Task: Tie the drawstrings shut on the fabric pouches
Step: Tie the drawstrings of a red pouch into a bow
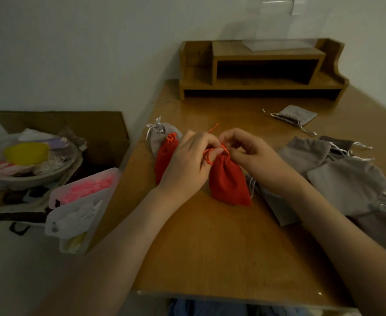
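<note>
While the red pouch point(229, 181) lies at the centre of the frame on the wooden table point(210, 247), your left hand point(187, 160) and right hand point(253, 151) both pinch its orange drawstring point(208, 155) at the gathered neck, fingers curled tight.

Just left, a second red pouch point(164, 156) rests against a grey one point(159, 135).

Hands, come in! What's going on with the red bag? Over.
Left hand and right hand both pinching the orange drawstring. Red pouch lying down, neck gathered. Grey pouches beside it, not blocking.
</note>
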Available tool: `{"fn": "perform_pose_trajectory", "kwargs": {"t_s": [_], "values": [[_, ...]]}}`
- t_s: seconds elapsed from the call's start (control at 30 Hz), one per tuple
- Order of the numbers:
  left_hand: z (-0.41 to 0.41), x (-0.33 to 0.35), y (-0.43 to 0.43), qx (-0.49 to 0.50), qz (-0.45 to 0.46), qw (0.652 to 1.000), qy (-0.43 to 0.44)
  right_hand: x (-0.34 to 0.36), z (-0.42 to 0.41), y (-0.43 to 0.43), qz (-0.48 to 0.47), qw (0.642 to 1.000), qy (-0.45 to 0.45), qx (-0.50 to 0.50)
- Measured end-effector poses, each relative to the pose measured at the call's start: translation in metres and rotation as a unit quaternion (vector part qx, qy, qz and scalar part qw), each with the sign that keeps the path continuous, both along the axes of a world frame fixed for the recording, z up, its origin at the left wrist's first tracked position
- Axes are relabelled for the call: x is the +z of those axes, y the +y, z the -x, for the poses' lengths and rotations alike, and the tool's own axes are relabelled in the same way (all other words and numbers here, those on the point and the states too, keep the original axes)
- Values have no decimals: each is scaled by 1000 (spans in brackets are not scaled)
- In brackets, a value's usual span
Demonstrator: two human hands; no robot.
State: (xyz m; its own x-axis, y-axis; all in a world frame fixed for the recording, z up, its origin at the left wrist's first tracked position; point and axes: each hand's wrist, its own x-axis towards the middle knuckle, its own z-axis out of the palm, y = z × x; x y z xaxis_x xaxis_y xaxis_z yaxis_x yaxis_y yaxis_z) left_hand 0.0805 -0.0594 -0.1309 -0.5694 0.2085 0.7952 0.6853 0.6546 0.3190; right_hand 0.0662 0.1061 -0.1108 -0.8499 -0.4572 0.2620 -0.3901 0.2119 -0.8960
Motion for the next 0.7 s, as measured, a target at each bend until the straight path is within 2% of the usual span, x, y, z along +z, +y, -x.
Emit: {"fn": "perform_pose_trajectory", "kwargs": {"t_s": [0.07, 0.13, 0.23, 0.27, 0.33, 0.43, 0.57, 0.7], "values": [[0, 0, 0, -6, 5, 1000, -7, -5, 5, -1, -81, 989, 94, -78], [-1, 0, 1, -12, 7, 1000, -15, -12, 11, 0, -124, 968, 148, -159], [-2, 0, 1, -12, -4, 1000, -26, -11, 15, 3, -63, 969, 108, -213], [-2, 0, 1, -13, -5, 999, -29, -7, 13, 4, -23, 980, 65, -189], [-2, 0, 2, -14, -3, 999, -30, 2, 7, 5, 56, 995, -32, -77], [-2, 0, 2, -11, -7, 1000, -20, 2, 0, 2, 61, 992, -104, 44], [-1, 0, 3, -6, -16, 1000, -20, -2, 0, -1, 37, 993, -107, 38], [-1, 1, 2, 2, -12, 1000, -13, -2, 2, -2, 76, 992, -98, -14]]}}
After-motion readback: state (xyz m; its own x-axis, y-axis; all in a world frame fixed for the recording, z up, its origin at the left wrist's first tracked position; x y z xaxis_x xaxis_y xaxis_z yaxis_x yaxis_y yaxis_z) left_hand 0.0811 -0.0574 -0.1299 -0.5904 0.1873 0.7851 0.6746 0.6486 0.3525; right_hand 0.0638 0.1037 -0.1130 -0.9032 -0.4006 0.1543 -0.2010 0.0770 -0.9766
